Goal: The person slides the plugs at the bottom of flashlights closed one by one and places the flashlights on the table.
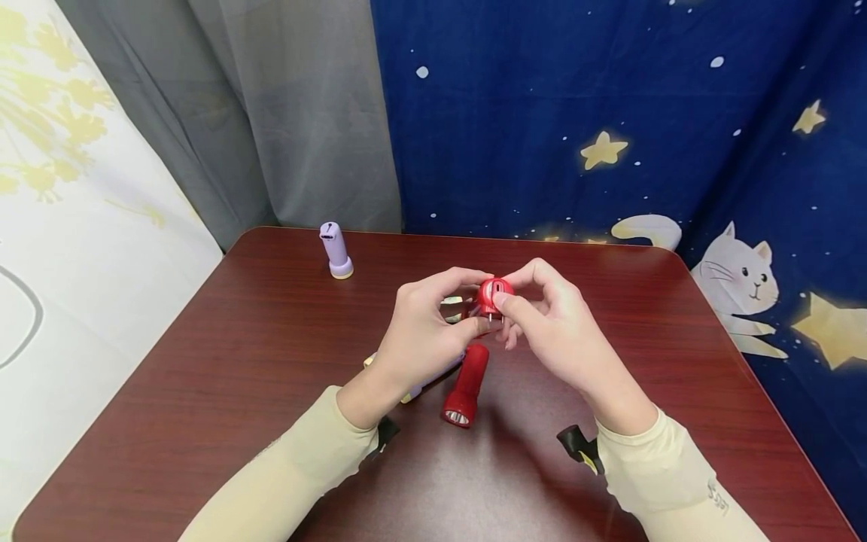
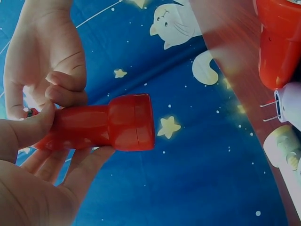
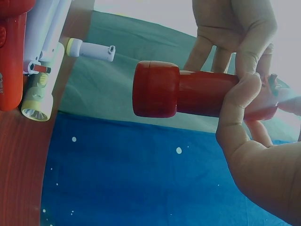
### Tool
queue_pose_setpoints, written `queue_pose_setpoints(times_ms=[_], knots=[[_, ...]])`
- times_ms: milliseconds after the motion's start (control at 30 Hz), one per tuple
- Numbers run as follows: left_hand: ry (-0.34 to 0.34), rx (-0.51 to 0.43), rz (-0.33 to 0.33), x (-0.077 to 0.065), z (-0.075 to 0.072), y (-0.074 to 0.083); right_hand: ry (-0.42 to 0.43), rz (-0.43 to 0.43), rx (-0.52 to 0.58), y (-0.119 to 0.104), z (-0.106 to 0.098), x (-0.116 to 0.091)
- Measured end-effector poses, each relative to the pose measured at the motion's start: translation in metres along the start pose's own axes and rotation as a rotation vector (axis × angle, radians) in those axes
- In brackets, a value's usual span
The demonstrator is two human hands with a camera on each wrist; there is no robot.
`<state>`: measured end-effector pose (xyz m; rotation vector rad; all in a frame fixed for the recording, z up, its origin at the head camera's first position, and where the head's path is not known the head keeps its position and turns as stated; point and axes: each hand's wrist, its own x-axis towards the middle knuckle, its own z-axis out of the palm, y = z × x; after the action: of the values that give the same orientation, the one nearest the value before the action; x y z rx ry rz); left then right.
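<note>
A red flashlight [image 1: 496, 292] is held between both hands above the table, its rear end turned toward the head camera with two metal prongs sticking out. My left hand [image 1: 430, 324] grips its body, thumb on one side and fingers on the other, as the left wrist view shows on the barrel [image 2: 89, 125]. At the tail, my right hand [image 1: 562, 327] pinches the flashlight with thumb and fingers. In the right wrist view the wide head [image 3: 155, 89] points left. Below the hands a second red flashlight [image 1: 467, 384] lies on the table.
Partly hidden beneath the left forearm lie a lavender flashlight [image 2: 292, 104] with prongs out and a white-and-yellow flashlight [image 3: 43, 89]. Another lavender flashlight [image 1: 335, 252] stands near the table's [image 1: 203, 391] back left edge. Curtains hang behind.
</note>
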<state>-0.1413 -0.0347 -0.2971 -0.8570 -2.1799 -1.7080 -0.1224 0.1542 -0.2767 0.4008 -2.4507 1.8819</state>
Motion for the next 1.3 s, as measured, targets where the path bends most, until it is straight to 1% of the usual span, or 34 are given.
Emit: queue_pose_setpoints(times_ms=[433,667,967,1100,1300], knots=[[-0.003,0.059,0.042,0.0013,-0.0020,0.0018,0.008,-0.010,-0.037,-0.0012,0.0022,0.0012],[-0.004,0.069,0.063,0.0024,-0.0025,0.0026,0.012,-0.008,-0.020,-0.0030,0.0024,0.0013],[-0.013,0.095,0.058,0.0010,-0.0041,0.0040,0.013,-0.011,-0.032,-0.0021,0.0033,0.0021],[-0.018,0.080,0.047,0.0005,-0.0046,0.0039,0.019,-0.006,-0.038,-0.0014,0.0044,0.0026],[-0.040,0.040,0.033,0.0015,-0.0054,0.0043,0.053,0.010,-0.038,-0.0019,0.0050,0.0018]])
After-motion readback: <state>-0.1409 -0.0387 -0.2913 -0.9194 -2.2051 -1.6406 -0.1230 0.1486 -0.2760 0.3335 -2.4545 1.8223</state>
